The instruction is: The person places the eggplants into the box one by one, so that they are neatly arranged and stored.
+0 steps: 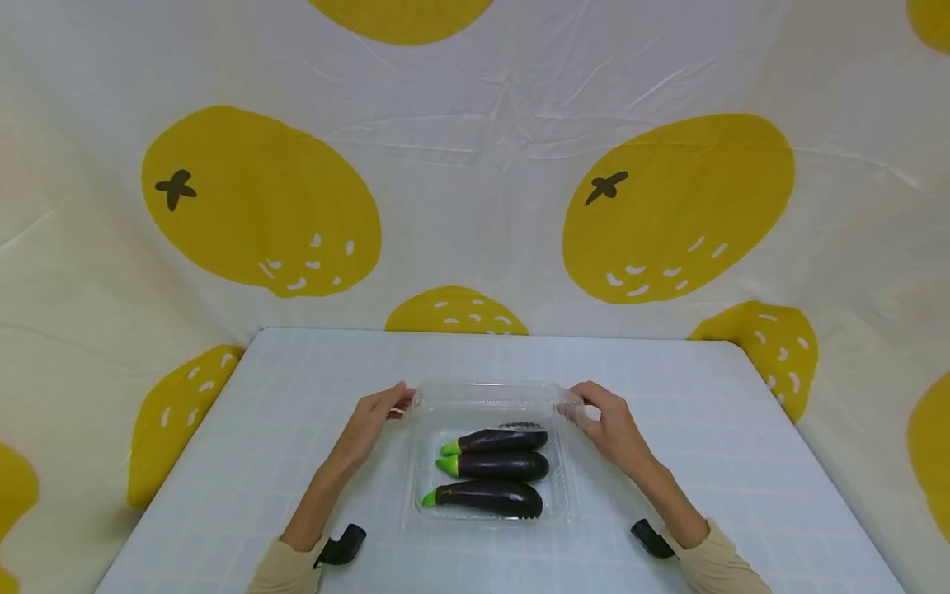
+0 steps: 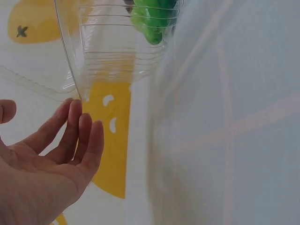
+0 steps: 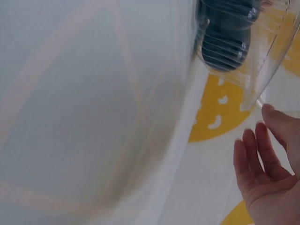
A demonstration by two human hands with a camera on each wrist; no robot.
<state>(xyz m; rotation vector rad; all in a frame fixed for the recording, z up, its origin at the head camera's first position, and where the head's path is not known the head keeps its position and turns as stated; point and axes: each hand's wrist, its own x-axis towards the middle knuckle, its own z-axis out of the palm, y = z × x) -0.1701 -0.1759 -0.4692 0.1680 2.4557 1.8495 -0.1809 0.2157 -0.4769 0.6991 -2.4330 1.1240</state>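
A clear plastic clamshell box [image 1: 570, 495] stands on the table, its lid [image 1: 486, 396] raised at the back. Three dark eggplants [image 1: 493, 467] with green stem ends lie side by side in the tray. At the box's back left corner is my left hand [image 1: 367, 421]; its loosely extended fingertips [image 2: 75, 107] reach the clear plastic edge, thumb apart. My right hand [image 1: 610, 421] is at the back right corner, with its thumb tip [image 3: 268, 108] right at the edge and the other fingers spread below it in the wrist view. Parts of the right fingers show through the plastic.
A pale checked cloth covers the table [image 1: 705, 462]. Behind it and at both sides hangs a white curtain [image 1: 475, 206] printed with large yellow fruits. A black wrist camera [image 1: 345, 544] sits by the left sleeve, and another black camera [image 1: 651, 538] by the right.
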